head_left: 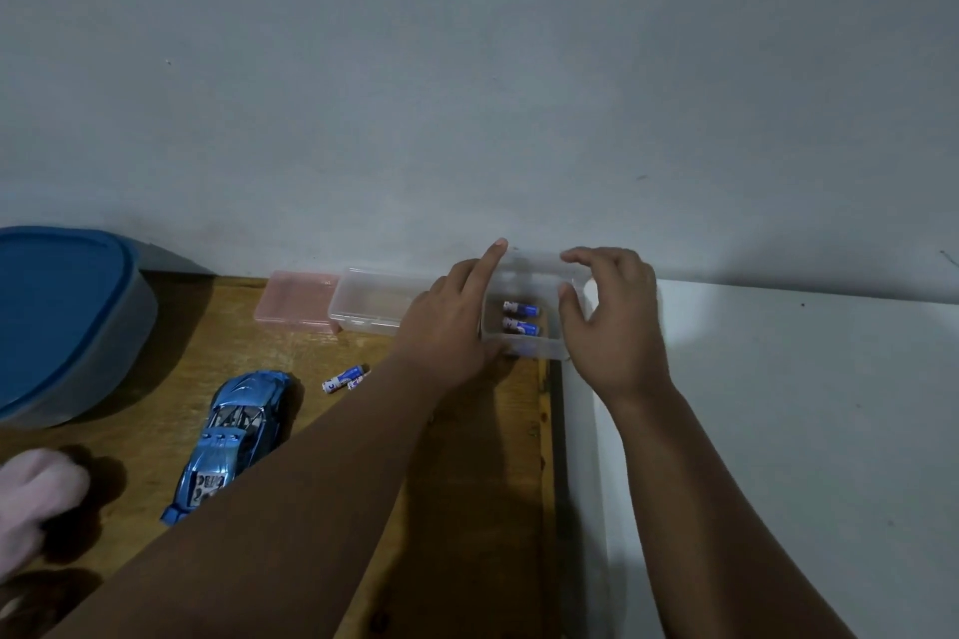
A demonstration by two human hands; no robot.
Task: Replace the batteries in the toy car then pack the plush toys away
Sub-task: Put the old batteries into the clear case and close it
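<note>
Box (pixel 524 348): my left hand (pixel 446 327) grips its nine o'clock side to steady it, forefinger straight.
Right hand (pixel 612 322): fingers curled round its three o'clock end, probably to reach the batteries (pixel 521 318).

Legible text, by my reading: none; decal (pixel 207 487) on the toy car (pixel 236 423) and labels on the batteries (pixel 521 310) too blurred.

blue toy car (pixel 231 436), pink case (pixel 296 300)
</note>
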